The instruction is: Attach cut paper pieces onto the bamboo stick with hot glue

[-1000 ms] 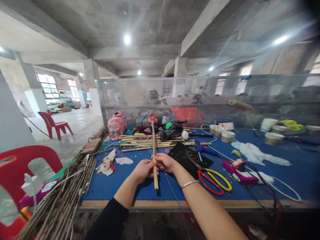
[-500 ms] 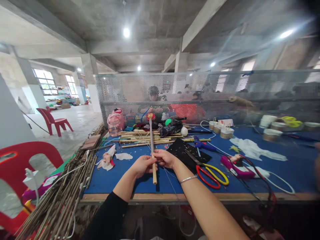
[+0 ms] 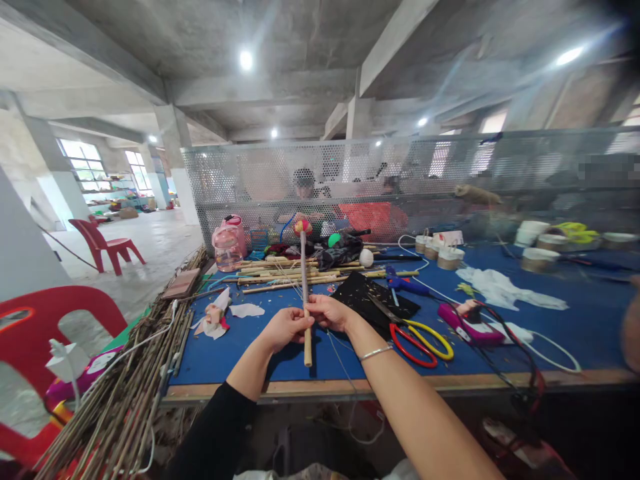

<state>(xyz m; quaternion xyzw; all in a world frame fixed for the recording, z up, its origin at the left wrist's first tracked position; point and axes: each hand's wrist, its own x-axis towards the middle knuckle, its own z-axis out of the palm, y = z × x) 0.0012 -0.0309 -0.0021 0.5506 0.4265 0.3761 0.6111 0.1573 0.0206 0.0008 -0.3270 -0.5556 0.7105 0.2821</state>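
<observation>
I hold a thin bamboo stick (image 3: pixel 305 280) upright over the blue table (image 3: pixel 240 353). My left hand (image 3: pixel 285 328) is closed round its lower part. My right hand (image 3: pixel 327 311) pinches the stick just above, fingers pressed together on it, with a thin thread running near them. The stick's top carries a small red and yellow ball (image 3: pixel 301 227). Its bottom end hangs free below my left hand, a little above the table.
Yellow-and-red scissors (image 3: pixel 423 339) and a black cloth (image 3: pixel 373 303) lie right of my hands, a pink tool (image 3: pixel 473 325) beyond. Bamboo sticks (image 3: pixel 295 277) and a pink jar (image 3: pixel 228 247) sit behind. A bundle of twigs (image 3: pixel 125 393) and red chairs (image 3: pixel 40 333) stand left. A person sits behind the mesh screen (image 3: pixel 400 180).
The view has tilted slightly, so the table and hands sit a little higher in the picture. Both hands keep their grip on the stick, which stays upright.
</observation>
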